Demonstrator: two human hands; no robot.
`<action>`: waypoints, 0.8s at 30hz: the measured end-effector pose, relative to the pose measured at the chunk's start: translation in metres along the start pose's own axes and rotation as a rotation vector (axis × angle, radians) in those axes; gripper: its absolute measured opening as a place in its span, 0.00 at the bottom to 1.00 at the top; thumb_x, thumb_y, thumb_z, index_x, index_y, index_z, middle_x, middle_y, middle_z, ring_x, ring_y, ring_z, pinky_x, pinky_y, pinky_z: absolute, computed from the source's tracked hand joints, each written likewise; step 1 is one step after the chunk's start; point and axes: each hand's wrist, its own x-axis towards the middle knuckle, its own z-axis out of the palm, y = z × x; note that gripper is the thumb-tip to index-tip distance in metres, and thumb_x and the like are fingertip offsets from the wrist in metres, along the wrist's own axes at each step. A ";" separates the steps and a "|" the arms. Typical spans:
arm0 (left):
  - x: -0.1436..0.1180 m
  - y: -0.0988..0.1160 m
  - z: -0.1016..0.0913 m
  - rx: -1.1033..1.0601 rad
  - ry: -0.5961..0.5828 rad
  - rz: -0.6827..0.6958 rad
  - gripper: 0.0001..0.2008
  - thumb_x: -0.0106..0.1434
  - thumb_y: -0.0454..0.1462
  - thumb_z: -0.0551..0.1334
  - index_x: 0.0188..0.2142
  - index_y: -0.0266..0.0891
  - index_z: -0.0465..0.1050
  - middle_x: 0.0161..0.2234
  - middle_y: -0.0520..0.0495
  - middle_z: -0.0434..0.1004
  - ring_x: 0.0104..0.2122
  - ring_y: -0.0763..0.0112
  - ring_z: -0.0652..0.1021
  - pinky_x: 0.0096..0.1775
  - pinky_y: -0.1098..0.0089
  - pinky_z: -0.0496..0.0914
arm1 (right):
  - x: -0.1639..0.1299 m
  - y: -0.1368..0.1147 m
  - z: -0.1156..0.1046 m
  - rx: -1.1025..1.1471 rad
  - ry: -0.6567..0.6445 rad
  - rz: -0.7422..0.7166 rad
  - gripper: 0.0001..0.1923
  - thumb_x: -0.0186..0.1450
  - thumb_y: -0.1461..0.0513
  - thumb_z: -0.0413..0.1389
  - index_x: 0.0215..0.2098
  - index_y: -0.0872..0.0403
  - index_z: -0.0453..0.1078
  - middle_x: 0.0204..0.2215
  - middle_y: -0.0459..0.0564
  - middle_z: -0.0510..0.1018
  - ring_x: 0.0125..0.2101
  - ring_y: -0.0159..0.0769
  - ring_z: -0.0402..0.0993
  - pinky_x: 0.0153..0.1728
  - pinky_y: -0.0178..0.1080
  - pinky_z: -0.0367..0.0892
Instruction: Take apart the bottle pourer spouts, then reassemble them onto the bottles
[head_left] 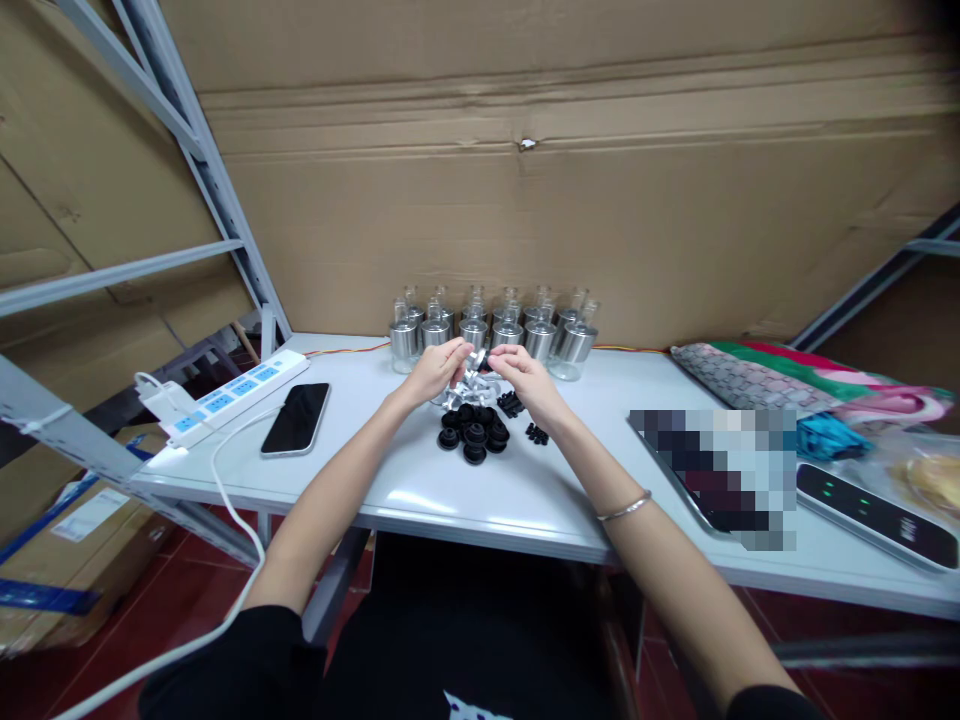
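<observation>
Over the middle of the white table my left hand (438,370) is closed in a pinch on a small shiny silver fitting (475,358). Facing it, my right hand (526,380) pinches a small black part (484,361) against that fitting. The fingers partly cover both pieces, so their exact shape is hidden. Just below the hands lies a heap of clear and silver fittings (469,391). Nearer me is a pile of round black stoppers (475,434). Tiny black pieces (537,434) lie beneath my right wrist.
Two rows of glass bottles with silver bands (540,342) stand along the cardboard wall behind. On the left are a phone (297,418) and a white power strip (240,392). A blurred-out tablet-like item (712,470), a black-topped device (877,515) and a patterned bag (757,378) lie right.
</observation>
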 end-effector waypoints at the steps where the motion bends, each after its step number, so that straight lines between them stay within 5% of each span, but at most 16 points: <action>1: 0.000 0.001 -0.001 0.021 0.001 -0.004 0.25 0.66 0.53 0.44 0.22 0.39 0.58 0.15 0.55 0.65 0.19 0.75 0.68 0.31 0.73 0.63 | 0.000 0.001 0.000 -0.014 0.003 -0.015 0.21 0.52 0.44 0.58 0.24 0.53 0.75 0.44 0.52 0.66 0.49 0.42 0.63 0.51 0.45 0.59; 14: 0.002 0.002 -0.006 -0.038 0.034 -0.093 0.26 0.65 0.49 0.47 0.15 0.37 0.61 0.14 0.53 0.66 0.19 0.76 0.67 0.32 0.72 0.63 | -0.005 -0.002 0.001 -0.487 0.171 -0.530 0.08 0.58 0.56 0.59 0.29 0.52 0.72 0.48 0.53 0.65 0.49 0.45 0.60 0.49 0.51 0.61; 24: 0.004 -0.002 -0.005 -0.077 0.075 -0.151 0.27 0.64 0.50 0.49 0.14 0.38 0.60 0.11 0.54 0.64 0.16 0.77 0.66 0.28 0.73 0.62 | -0.008 -0.006 0.003 -0.648 0.245 -0.643 0.06 0.59 0.57 0.58 0.31 0.51 0.70 0.49 0.54 0.64 0.50 0.47 0.59 0.46 0.49 0.63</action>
